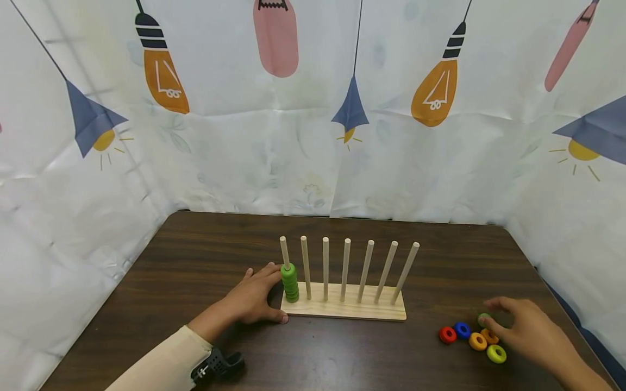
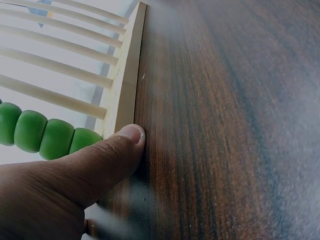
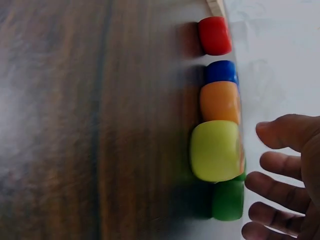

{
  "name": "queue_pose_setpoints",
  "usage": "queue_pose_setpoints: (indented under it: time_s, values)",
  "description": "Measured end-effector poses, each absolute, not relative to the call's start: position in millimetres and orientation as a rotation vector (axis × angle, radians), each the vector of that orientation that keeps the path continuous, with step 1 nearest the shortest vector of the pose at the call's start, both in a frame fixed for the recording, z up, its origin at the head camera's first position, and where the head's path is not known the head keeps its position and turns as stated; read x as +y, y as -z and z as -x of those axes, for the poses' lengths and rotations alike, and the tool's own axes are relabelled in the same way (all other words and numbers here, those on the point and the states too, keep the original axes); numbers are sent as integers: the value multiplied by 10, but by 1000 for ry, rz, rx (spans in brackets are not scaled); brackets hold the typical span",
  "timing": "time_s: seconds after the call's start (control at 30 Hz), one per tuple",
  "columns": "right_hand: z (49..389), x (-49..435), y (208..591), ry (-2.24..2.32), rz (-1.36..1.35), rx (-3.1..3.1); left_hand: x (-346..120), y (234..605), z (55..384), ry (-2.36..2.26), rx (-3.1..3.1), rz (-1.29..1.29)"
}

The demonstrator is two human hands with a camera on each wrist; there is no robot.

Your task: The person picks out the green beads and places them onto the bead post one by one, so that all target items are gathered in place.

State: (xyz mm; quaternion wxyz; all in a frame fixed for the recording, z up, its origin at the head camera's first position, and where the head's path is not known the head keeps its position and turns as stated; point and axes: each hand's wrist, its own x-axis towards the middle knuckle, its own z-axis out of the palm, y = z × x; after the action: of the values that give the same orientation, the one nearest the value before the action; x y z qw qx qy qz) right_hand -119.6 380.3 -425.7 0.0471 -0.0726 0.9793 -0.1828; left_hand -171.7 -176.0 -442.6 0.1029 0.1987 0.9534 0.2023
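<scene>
A wooden peg stand (image 1: 342, 309) with several upright pegs stands mid-table. Green rings (image 1: 290, 285) are stacked on its leftmost peg. My left hand (image 1: 254, 298) holds the base's left end, its thumb (image 2: 132, 135) against the front corner and its fingers reaching behind the stack. Over a loose cluster at the right hovers my right hand (image 1: 530, 331), fingers spread and loosely bent, holding nothing. Below it lie a red ring (image 3: 215, 36), a blue ring (image 3: 220, 71), orange rings (image 3: 220, 100), a yellow-green ring (image 3: 215, 150) and green ones (image 3: 228, 200), partly hidden.
The dark wood-grain table (image 1: 367, 358) has its far edge against a white printed cloth (image 1: 235, 157). The cloth also hangs along both sides. A dark wrist device (image 1: 215, 365) sits on the left forearm. Bare tabletop lies between the stand and the loose rings.
</scene>
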Motion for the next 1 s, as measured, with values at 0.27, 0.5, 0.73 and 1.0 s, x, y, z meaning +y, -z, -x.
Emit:
queue_pose_setpoints:
  time_s: [0.27, 0.5, 0.73, 1.0]
  values:
    - [1183, 3849, 4326, 548, 198, 2966, -1760, 4420, 1709, -602, 2812, -584]
    - [1178, 3852, 4313, 521, 157, 2954, -1766, 4433, 1714, -599, 2814, -586]
    - [1209, 3841, 4314, 501, 128, 2957, -1766, 4436, 1712, -603, 2814, -593]
    - [1276, 3828, 4328, 467, 112, 2979, -1767, 4439, 1722, -594, 2815, -589]
